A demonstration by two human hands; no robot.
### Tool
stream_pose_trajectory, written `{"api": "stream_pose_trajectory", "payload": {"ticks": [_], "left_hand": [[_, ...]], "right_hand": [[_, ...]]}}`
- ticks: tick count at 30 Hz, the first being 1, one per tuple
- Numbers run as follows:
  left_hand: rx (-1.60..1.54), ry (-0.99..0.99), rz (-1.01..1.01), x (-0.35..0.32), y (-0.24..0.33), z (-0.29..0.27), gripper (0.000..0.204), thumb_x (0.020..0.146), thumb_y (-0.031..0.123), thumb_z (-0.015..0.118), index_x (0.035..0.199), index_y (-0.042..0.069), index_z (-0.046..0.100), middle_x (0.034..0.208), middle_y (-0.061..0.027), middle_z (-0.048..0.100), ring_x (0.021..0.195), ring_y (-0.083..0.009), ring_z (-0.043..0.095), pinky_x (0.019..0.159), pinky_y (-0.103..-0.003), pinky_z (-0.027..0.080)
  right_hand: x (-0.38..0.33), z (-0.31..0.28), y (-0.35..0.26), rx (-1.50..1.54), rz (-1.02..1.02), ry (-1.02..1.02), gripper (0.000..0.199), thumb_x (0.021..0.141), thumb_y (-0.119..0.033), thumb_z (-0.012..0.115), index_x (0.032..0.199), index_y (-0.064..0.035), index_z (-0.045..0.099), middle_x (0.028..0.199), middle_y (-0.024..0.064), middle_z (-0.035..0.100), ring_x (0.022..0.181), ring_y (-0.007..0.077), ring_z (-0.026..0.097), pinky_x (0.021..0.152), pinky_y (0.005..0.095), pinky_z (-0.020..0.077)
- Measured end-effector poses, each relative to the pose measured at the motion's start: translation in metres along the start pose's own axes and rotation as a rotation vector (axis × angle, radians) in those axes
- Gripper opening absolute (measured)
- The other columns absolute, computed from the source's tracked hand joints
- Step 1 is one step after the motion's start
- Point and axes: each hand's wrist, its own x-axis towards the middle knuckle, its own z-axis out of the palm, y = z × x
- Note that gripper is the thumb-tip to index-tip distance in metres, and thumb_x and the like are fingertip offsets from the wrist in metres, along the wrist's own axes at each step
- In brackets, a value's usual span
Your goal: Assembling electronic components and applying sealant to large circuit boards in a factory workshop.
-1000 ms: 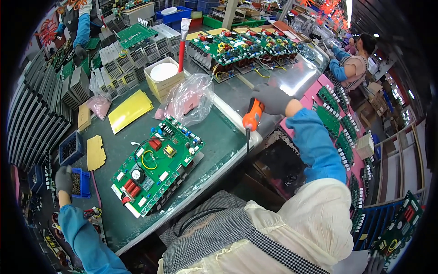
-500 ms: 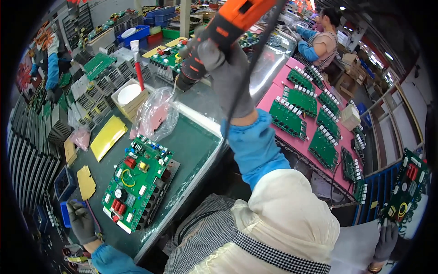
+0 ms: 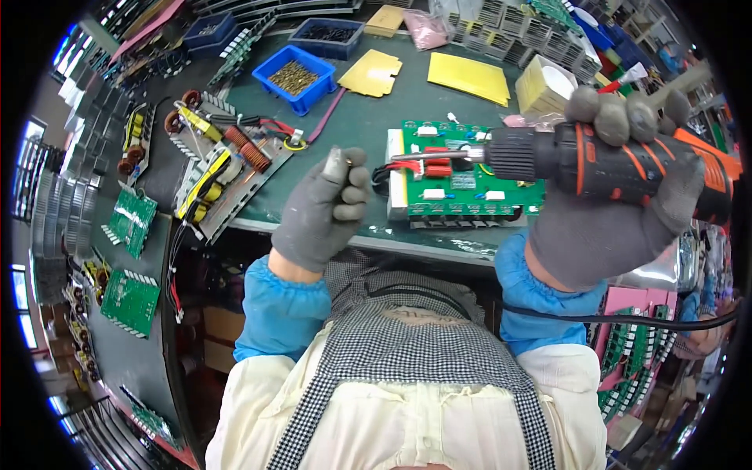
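Observation:
In my right hand point(image 3: 587, 235), gloved in grey, is a black and orange electric screwdriver point(image 3: 627, 164), lying level with its bit point(image 3: 415, 157) pointing left. The bit passes over a green circuit board point(image 3: 470, 207) at the bench's front edge; I cannot tell that it touches. My left hand point(image 3: 317, 211), also gloved, is closed just left of the board. Thumb and forefinger pinch a small brass-coloured screw point(image 3: 349, 163), mostly hidden by the fingertips. Behind this hand stands a blue tray point(image 3: 301, 105) of small brass-coloured screws point(image 3: 293, 77).
Left of my left hand lies an assembly with coils and wires point(image 3: 235, 168). Yellow sheets point(image 3: 468, 78), a tan card point(image 3: 371, 74) and a dark-blue bin point(image 3: 329, 48) are further back. The screwdriver's black cable point(image 3: 627, 319) crosses at my right. Circuit boards point(image 3: 129, 301) stand on the left bench.
My view has swung left. The screwdriver has come down from its raised position to over the circuit board. My left hand has moved from beside the blue tray to near the board, pinching a screw.

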Motion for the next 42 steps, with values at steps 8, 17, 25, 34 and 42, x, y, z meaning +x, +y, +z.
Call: {"api": "stream_pose_trajectory", "payload": {"ticks": [8,17,25,34,42], "left_hand": [[0.415,0.080,0.167,-0.017,-0.014,0.017,0.035,0.103,0.038,0.054,0.107,0.003,0.056,0.080,0.0010,0.050,0.062,-0.0039,0.038,0.050,-0.017,0.031],[0.524,0.187,0.309,-0.015,-0.035,0.025,0.035,0.103,0.032,0.056,0.113,-0.002,0.061,0.079,-0.0004,0.056,0.060,-0.0031,0.039,0.051,-0.017,0.032],[0.678,0.302,0.497,0.005,-0.019,0.046,0.061,0.102,0.050,0.052,0.129,-0.004,0.056,0.089,-0.0040,0.061,0.061,-0.0027,0.035,0.052,-0.017,0.031],[2.522,0.410,0.000,0.239,0.118,0.034,0.060,0.084,0.046,0.073,0.123,0.001,0.066,0.118,-0.0175,0.070,0.107,-0.0342,0.067,0.090,-0.043,0.053],[2.716,0.502,-0.488,0.298,0.100,0.027,0.072,0.076,0.055,0.078,0.127,0.005,0.066,0.127,-0.0162,0.066,0.117,-0.0335,0.063,0.097,-0.044,0.052]], "right_hand": [[-0.012,0.008,0.035,0.021,0.025,-0.084,0.049,0.097,-0.030,0.061,0.138,-0.0085,0.044,0.103,0.0122,0.062,0.094,0.0246,0.063,0.099,0.0518,0.0491],[-0.023,0.005,0.034,-0.089,0.010,0.100,0.046,0.097,-0.026,0.061,0.136,-0.0079,0.045,0.101,0.0126,0.063,0.089,0.0246,0.066,0.097,0.0510,0.0531],[-0.004,-0.019,0.020,-0.082,-0.058,0.368,0.048,0.092,-0.028,0.068,0.129,-0.0045,0.049,0.090,0.0089,0.061,0.080,0.0217,0.063,0.084,0.0497,0.0551],[0.002,-0.064,-0.047,0.073,-0.230,0.322,0.054,0.091,-0.025,0.069,0.132,0.0008,0.044,0.090,0.0037,0.041,0.076,0.0157,0.043,0.085,0.0389,0.0452],[-0.006,-0.089,-0.066,-0.009,-0.219,0.345,0.056,0.091,-0.019,0.068,0.134,0.0062,0.041,0.091,0.0057,0.044,0.081,0.0158,0.049,0.093,0.0410,0.0486]]}}
